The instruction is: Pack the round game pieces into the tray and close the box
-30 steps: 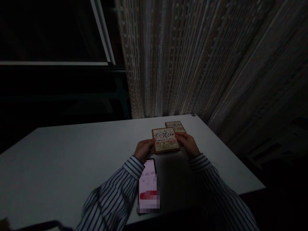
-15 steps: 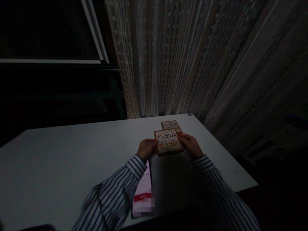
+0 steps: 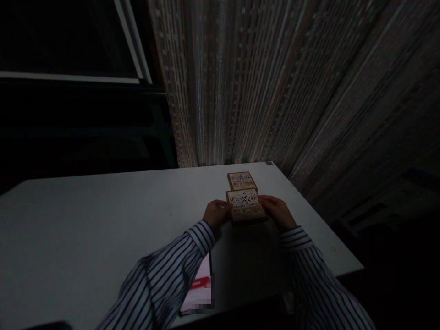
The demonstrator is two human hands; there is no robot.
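Observation:
A Chinese chess box [image 3: 246, 211], flat and printed with dark characters on a tan lid, is between my two hands. My left hand [image 3: 217, 213] pinches its left side with the thumb near the lid's edge. On the opposite side, my right hand [image 3: 277, 211] grips the right edge, fingers bent. Just behind lies a second, matching Chinese chess box [image 3: 241, 180] on the white table [image 3: 137, 220]. The near box's back edge meets or slightly covers its front; I cannot tell whether they touch. Fingers under the held box are hidden.
A phone with a lit screen [image 3: 199, 291] lies near the table's front edge, partly covered by my left sleeve [image 3: 172, 261]. A patterned curtain [image 3: 233, 91] hangs behind the table. A small dark patch [image 3: 269, 163] marks the far right corner. The room is dim.
The held box has shifted slightly right and lower relative to the box behind, so more of that one shows. Both hands moved with it, and my left sleeve covers more of the phone.

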